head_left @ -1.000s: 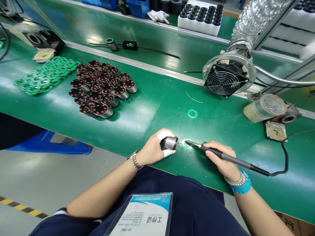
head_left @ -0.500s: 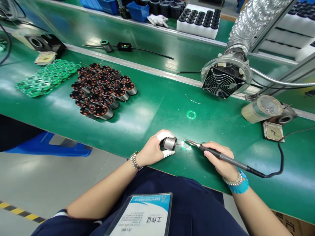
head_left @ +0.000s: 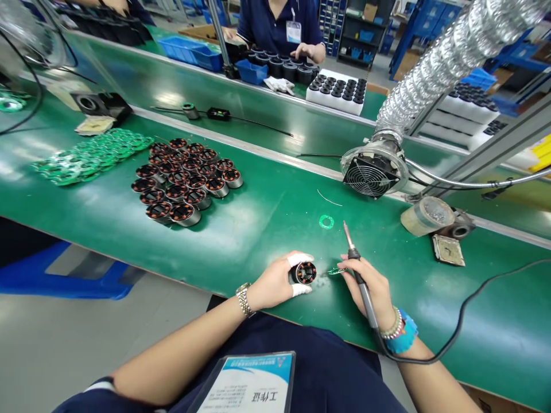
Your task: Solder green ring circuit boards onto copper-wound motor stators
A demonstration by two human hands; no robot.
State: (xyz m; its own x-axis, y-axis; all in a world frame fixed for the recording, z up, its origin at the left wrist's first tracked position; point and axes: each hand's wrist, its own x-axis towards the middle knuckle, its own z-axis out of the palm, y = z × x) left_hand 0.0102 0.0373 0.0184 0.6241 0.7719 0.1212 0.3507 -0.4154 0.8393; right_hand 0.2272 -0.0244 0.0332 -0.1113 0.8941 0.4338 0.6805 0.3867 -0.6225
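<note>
My left hand (head_left: 279, 282), with white covers on thumb and finger, is closed around a motor stator (head_left: 305, 273). Its copper-wound open end faces up toward me. My right hand (head_left: 365, 281) holds a soldering iron (head_left: 364, 292) tucked in the hand, its tip pointing up and away. Between the thumb and a finger of that same hand is a green circuit board ring (head_left: 336, 271), seen nearly edge-on, just right of the stator. Another green ring board (head_left: 326, 222) lies flat on the bench beyond, near a thin piece of wire (head_left: 329, 198).
Rows of stators (head_left: 185, 183) stand at left beside a pile of green ring boards (head_left: 92, 156). A fume fan (head_left: 371, 176) hangs at the back right. Near it are a cloudy tub (head_left: 427, 217) and a sponge (head_left: 448, 250). A co-worker (head_left: 279, 28) sits across the bench.
My right hand has picked the ring board up off the bench and swung the iron's tip upward. My left hand has turned the stator's open end toward me. The view has tilted up.
</note>
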